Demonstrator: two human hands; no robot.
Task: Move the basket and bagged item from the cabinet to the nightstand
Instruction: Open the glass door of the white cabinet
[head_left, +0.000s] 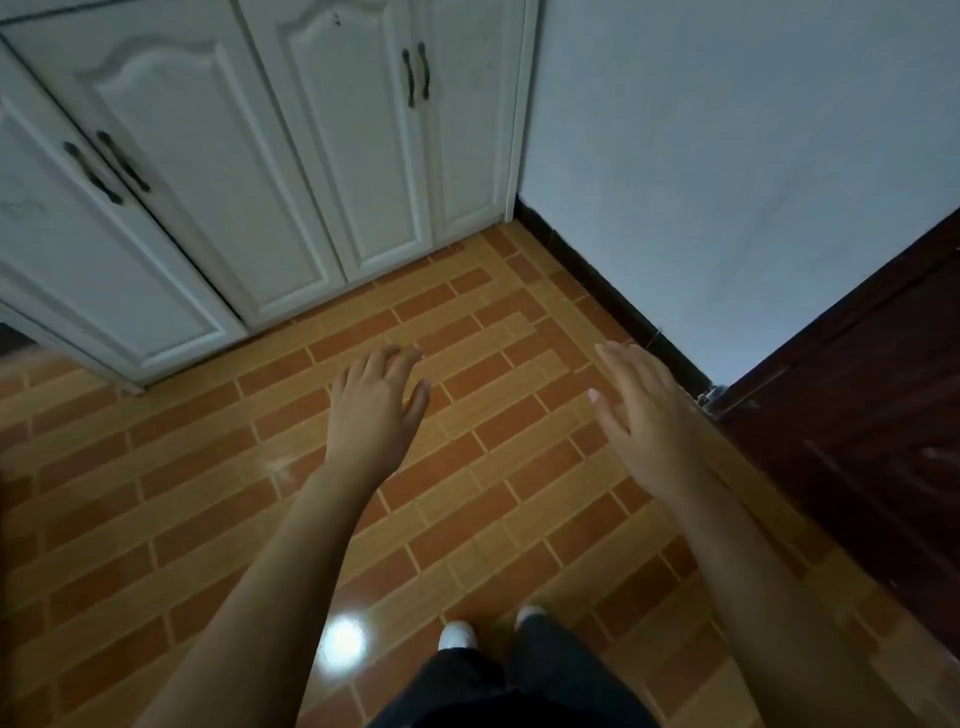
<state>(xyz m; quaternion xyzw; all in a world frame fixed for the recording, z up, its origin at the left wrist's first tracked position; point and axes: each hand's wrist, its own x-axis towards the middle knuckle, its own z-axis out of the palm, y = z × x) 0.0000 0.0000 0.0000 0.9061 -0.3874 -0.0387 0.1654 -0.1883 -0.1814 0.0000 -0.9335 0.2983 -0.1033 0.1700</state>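
A white cabinet (218, 171) with panelled doors fills the upper left; all its doors are shut, each pair with dark handles (415, 73). My left hand (376, 402) is held out over the tiled floor, fingers apart and holding nothing, well short of the cabinet. My right hand (641, 415) hovers further right, open and flat, holding nothing. Neither the basket, the bagged item nor the nightstand is in view.
Orange and brown brick-pattern tiles (467, 467) cover the floor. A pale wall (727, 156) with a dark skirting board stands to the right of the cabinet. A dark wooden door (872, 415) is at the far right. My feet in white shoes (457, 634) are at the bottom.
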